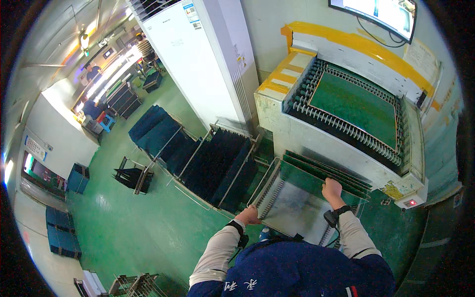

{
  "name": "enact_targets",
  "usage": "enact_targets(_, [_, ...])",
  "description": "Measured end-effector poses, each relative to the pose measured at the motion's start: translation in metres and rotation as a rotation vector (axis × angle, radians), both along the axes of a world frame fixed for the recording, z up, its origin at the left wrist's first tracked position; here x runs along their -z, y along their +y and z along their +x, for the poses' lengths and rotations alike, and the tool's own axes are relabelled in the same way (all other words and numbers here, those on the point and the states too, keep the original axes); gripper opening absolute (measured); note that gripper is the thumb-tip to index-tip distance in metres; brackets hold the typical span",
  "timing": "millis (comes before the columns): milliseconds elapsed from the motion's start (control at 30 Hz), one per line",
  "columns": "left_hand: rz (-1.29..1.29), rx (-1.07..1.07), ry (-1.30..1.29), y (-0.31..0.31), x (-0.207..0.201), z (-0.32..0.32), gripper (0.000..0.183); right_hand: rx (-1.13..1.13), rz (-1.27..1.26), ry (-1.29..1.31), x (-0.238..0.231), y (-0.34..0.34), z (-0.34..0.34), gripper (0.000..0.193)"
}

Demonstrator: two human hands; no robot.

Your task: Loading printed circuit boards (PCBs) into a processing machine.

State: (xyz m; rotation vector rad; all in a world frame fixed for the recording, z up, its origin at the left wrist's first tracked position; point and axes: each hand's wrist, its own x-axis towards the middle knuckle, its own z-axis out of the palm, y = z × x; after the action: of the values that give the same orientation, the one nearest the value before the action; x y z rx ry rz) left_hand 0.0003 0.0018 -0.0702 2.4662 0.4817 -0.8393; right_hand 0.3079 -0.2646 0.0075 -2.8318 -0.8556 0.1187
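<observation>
In front of me stands a slotted metal rack (267,184) with toothed side rails. Several green panels (316,168), which look like circuit boards, stand on edge in its far part. A pale grey sheet-like surface (299,210) shows in the rack's near part. My left hand (248,215) is closed round the rack's left edge. At the right, my right hand (332,190) is a closed fist at the top edge of the nearest green panel; its fingertips are hidden. Dark bands circle both wrists.
A conveyor machine (307,126) with rollers carries a flat green panel (356,106) at the right. Racks of dark panels (215,161) stand to the left. Beyond them rises a tall white cabinet-like unit (190,64). Other people (91,108) sit at benches far left.
</observation>
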Motion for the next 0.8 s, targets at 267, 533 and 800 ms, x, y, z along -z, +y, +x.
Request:
enact_targets(267, [0.03,0.031,0.01,0.0,0.005,0.002,0.09,0.024,-0.025,0.0,-0.002,0.001,-0.001,0.02])
enact_targets(533, [0.022,0.017,0.023,0.001,0.004,0.002,0.091,0.025,-0.034,0.007,-0.007,0.004,-0.004,0.019])
enact_targets(800, [0.062,0.079,-0.003,0.006,0.041,0.0,0.089,0.011,-0.022,-0.029,0.006,0.001,0.002,0.018])
